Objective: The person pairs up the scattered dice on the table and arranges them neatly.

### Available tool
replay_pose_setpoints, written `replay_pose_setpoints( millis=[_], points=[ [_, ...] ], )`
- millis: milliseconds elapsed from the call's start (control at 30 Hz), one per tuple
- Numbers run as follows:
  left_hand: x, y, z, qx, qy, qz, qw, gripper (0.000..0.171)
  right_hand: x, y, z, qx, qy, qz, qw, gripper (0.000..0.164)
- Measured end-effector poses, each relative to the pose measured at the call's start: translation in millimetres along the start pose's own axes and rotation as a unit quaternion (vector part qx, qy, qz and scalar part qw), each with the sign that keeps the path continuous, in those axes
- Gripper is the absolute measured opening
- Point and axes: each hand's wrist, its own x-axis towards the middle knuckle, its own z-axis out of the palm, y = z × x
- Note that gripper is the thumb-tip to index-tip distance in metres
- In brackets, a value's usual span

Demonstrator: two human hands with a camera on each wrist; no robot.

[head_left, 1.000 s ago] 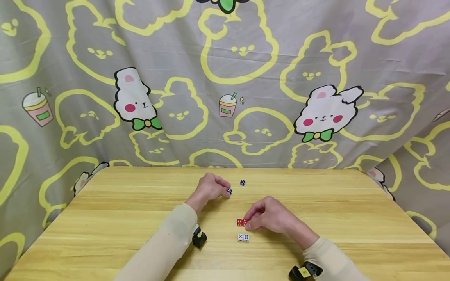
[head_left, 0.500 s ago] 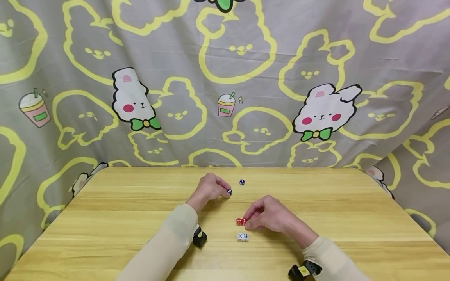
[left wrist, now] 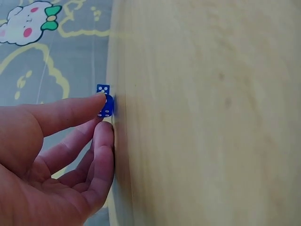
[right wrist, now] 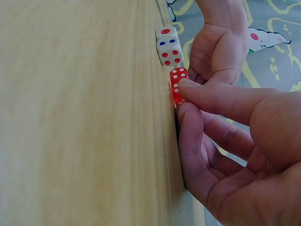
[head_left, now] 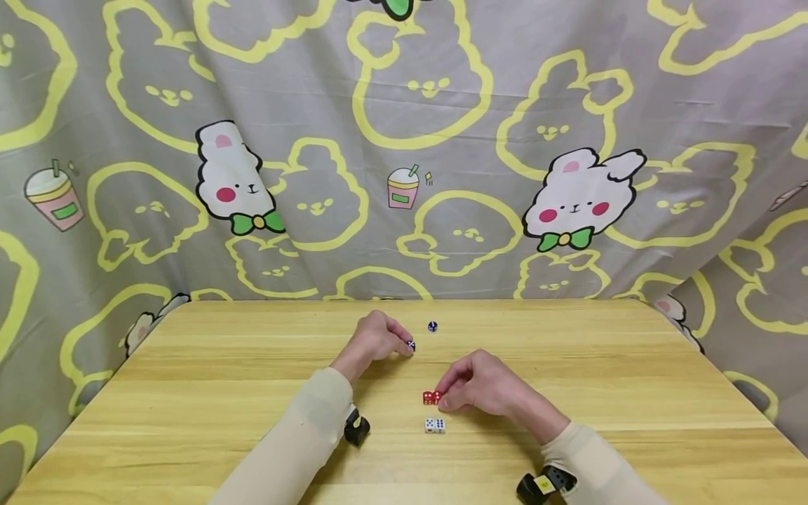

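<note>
My left hand [head_left: 379, 337] pinches a dark blue die [head_left: 411, 346] between thumb and fingers, down at the table surface. Beyond it, to the right, lies a second blue die [head_left: 432, 327], apart from that hand. In the left wrist view the thumb partly covers the held blue die [left wrist: 108, 111]. Closer in, my right hand [head_left: 481, 384] pinches the right one of two red dice [head_left: 428, 398] that stand side by side. The right wrist view shows the thumb over part of the red dice [right wrist: 178, 74]. Just in front of them sit two white dice [head_left: 435, 426], side by side.
All the dice are on a wooden table [head_left: 221, 393]. A grey patterned curtain [head_left: 315, 105] hangs behind its far edge and along both sides. Black wrist devices [head_left: 357, 428] are strapped near both sleeves.
Both hands keep their grips on the dice and stay in place. Only the head view has shifted slightly.
</note>
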Motion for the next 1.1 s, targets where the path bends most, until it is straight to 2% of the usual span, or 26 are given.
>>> replay_pose_setpoints(
  millis=[300, 1100],
  points=[
    [-5.8, 1.6, 2.2, 0.008, -0.007, 0.01, 0.9999, 0.011, -0.3, -1.1, 0.6, -0.002, 0.0, 0.003, 1.0, 0.015],
    [-27.6, 1.4, 6.9, 0.016, -0.057, 0.042, 0.9974, 0.01, -0.5, -0.3, 1.0, -0.021, 0.002, 0.012, 1.0, 0.015]
  ],
)
